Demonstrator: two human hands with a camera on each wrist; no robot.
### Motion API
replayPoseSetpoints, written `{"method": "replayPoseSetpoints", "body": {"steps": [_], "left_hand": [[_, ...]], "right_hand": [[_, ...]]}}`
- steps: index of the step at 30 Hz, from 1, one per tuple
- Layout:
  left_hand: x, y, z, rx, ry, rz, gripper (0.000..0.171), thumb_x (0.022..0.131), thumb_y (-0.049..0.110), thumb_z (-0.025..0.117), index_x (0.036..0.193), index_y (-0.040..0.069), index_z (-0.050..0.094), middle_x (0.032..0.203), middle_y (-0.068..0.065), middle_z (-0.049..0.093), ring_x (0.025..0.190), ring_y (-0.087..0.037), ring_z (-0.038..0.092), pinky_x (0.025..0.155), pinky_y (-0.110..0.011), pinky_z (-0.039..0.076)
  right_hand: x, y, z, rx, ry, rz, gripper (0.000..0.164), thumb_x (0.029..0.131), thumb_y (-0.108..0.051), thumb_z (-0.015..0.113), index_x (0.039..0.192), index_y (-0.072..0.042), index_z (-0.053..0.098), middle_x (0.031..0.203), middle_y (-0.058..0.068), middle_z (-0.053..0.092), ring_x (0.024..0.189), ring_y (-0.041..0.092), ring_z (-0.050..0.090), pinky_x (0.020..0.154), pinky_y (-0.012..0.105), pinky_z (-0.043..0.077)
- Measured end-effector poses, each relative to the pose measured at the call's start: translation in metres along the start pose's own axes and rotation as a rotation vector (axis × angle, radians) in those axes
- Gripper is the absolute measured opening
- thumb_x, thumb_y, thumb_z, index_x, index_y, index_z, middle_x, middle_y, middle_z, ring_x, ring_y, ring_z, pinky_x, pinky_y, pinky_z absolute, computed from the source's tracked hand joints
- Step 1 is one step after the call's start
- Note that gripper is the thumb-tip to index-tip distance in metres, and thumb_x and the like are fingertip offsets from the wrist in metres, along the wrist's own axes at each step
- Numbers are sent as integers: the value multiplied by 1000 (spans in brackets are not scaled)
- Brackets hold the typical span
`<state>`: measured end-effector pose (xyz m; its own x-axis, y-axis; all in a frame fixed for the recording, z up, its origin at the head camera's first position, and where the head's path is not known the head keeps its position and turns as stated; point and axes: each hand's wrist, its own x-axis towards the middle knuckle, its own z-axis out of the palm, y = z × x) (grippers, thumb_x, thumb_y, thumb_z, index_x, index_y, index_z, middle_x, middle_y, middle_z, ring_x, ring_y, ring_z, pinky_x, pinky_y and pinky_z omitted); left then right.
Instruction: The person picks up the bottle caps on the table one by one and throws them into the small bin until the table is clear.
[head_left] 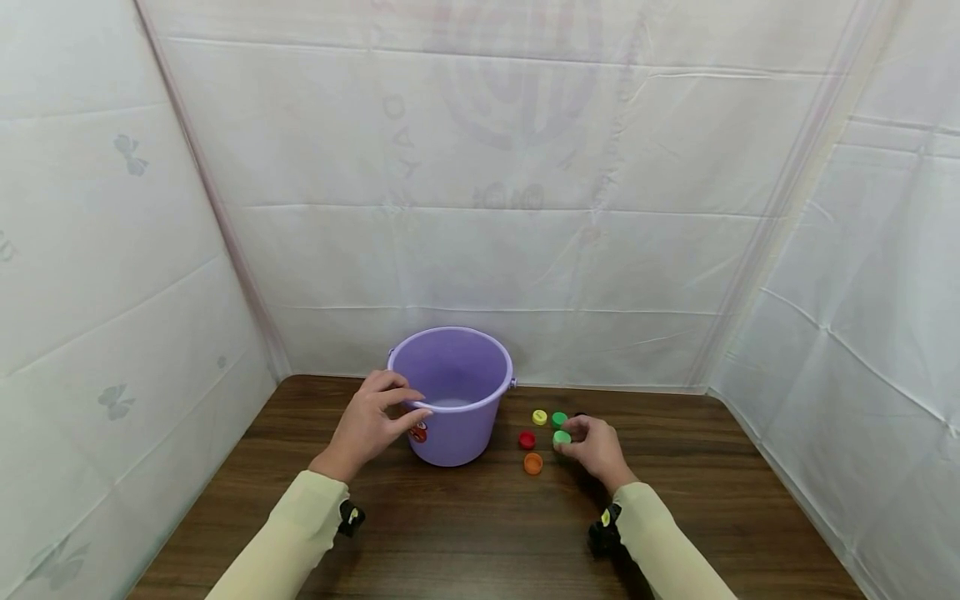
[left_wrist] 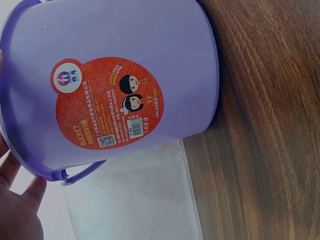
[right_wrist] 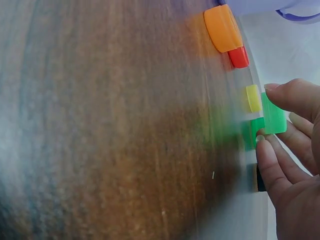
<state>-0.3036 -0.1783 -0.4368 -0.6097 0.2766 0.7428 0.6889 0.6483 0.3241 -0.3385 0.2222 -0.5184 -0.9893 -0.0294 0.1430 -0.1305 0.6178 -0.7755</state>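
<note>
A purple bucket [head_left: 453, 433] stands upright on the table, a red label [left_wrist: 107, 105] on its side. My left hand [head_left: 371, 417] holds its near-left rim, fingers over the edge and thumb outside. My right hand [head_left: 596, 450] pinches a light green bottle cap [right_wrist: 274, 114] between thumb and fingertips, seemingly just off the table. Around that hand lie a darker green cap [head_left: 559, 419], a yellow cap [head_left: 539, 417], a red cap [head_left: 527, 439] and an orange cap [head_left: 533, 464]. A black cap [right_wrist: 261, 179] is mostly hidden behind the right fingers.
The dark wooden table [head_left: 465, 533] ends at the back against a white cloth wall [head_left: 525, 250], with more cloth along both sides. A handle [left_wrist: 85, 172] is joined to the bucket near its rim. Black wrist cameras [head_left: 351, 518] are worn on both arms.
</note>
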Motion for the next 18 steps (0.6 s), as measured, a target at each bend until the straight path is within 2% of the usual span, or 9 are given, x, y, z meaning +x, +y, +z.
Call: {"method": "replayPoseSetpoints", "body": {"steps": [12,18], "left_hand": [[0,1,-1,1,-3,-12,22,75,28,93,91,19,81,97,6,63,101,-13,53,84,-33,49],[-1,0,0,1,1,4,22,75,26,93,91,18,81,97,5,63,100,-14,52,83,-33,48]], "right_hand": [[0,-9,-2,43,30,-20,28,79,-16,89,101,-9,74,97,4,76,85,14,71,72,27,59],[0,-19,-2,65,43,-71,27,79,-19,89,100,-10,75,95,4,76,83,14,71,72,29,60]]}}
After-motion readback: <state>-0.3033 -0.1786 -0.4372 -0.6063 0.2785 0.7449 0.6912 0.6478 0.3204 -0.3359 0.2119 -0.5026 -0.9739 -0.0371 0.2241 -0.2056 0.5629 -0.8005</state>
